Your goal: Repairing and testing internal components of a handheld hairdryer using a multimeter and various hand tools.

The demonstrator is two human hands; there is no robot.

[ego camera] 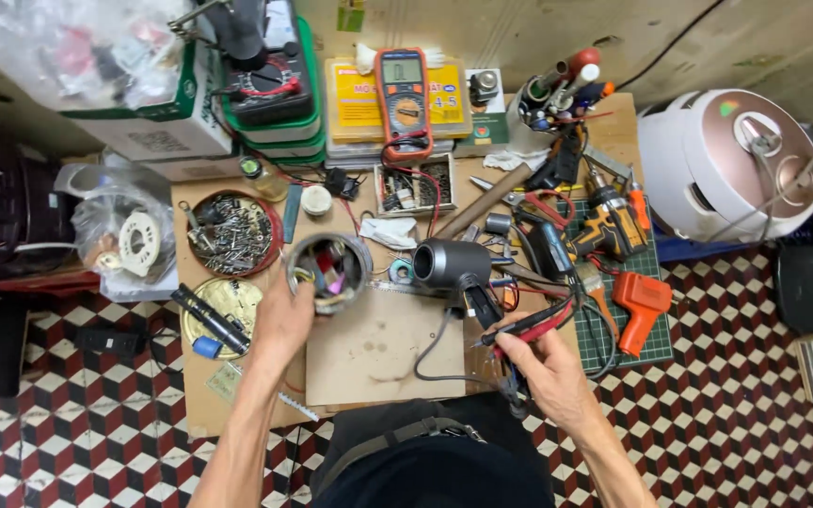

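The left hand (pixel 284 315) is gripping a round metal can (pixel 329 271), open-topped and stuffed with small parts, at frame centre. The right hand (pixel 543 367) is pinching red and black probes (pixel 534 325).

I see a shiny metal tin (pixel 328 268) of small parts, a matt dark plastic hair dryer (pixel 452 264) (smooth-looking), and a worn, scuffed cardboard sheet (pixel 378 353).

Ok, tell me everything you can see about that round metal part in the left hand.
The round metal housing is a short open cylinder with a shiny silver rim, tilted so its mouth faces the camera. Inside sit coloured wires and small parts, pink among them. The left hand grips its lower left edge, holding it above the workbench.
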